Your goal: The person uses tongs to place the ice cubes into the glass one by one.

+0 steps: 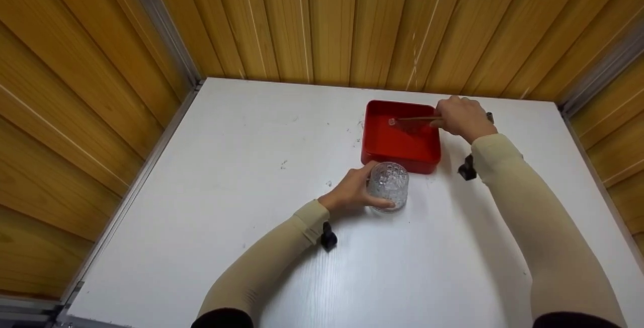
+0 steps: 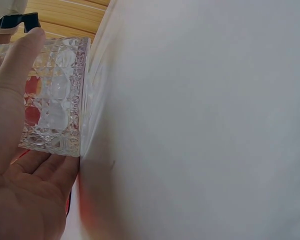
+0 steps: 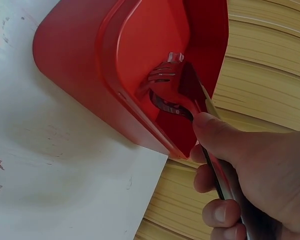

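Note:
My left hand (image 1: 352, 190) holds a clear cut-glass tumbler (image 1: 392, 183) on the white table, thumb on the near side and fingers on the far side. In the left wrist view the patterned glass (image 2: 57, 95) stands with its base at the tabletop. My right hand (image 1: 463, 116) grips metal tongs (image 1: 420, 118) over a square red box (image 1: 402, 163). The slotted tong end (image 3: 162, 75) reaches inside the box (image 3: 85, 55). At its tip is a small clear cube (image 3: 175, 57); whether the tongs pinch it is hard to tell.
Yellow wood-plank walls (image 1: 327, 26) enclose the back and sides of the white table (image 1: 226, 167). Small dark marks (image 1: 284, 164) are scattered on the tabletop. A black wrist mount (image 1: 328, 237) hangs at the left cuff, another mount (image 1: 467, 168) at the right.

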Demonstrator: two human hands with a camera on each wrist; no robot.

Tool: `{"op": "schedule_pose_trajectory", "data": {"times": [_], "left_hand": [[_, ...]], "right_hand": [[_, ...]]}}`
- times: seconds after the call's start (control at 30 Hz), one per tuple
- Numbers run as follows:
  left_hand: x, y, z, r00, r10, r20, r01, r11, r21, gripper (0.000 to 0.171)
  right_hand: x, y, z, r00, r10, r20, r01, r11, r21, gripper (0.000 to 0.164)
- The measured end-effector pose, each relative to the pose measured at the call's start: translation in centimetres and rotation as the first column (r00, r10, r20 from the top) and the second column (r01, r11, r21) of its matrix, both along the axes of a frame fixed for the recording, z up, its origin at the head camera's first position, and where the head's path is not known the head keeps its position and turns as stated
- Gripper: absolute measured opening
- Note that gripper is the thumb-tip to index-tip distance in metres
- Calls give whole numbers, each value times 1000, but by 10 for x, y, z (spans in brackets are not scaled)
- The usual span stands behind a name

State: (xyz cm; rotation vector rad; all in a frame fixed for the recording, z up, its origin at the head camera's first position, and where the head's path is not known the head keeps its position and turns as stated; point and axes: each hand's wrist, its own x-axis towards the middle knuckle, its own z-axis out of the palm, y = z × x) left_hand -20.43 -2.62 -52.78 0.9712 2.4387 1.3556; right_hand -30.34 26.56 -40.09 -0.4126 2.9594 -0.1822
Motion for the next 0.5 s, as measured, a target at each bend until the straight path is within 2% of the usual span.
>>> {"op": "schedule_pose_trajectory", "data": {"times": [0.17, 0.4, 0.5], "left_hand": [[2, 0, 1, 1000, -4, 9, 4, 1000, 1, 81], [1, -1, 2, 999, -11, -42, 10, 1000, -12, 80], [0, -1, 2, 999, -9, -41, 8, 1000, -15, 80]], "right_hand": [[2, 3, 1, 1000, 7, -7, -7, 1000, -8, 26], [5, 8, 5, 999, 30, -32, -30, 1000, -7, 24], [7, 9, 7, 999, 37, -29, -37, 999, -8, 23]]}}
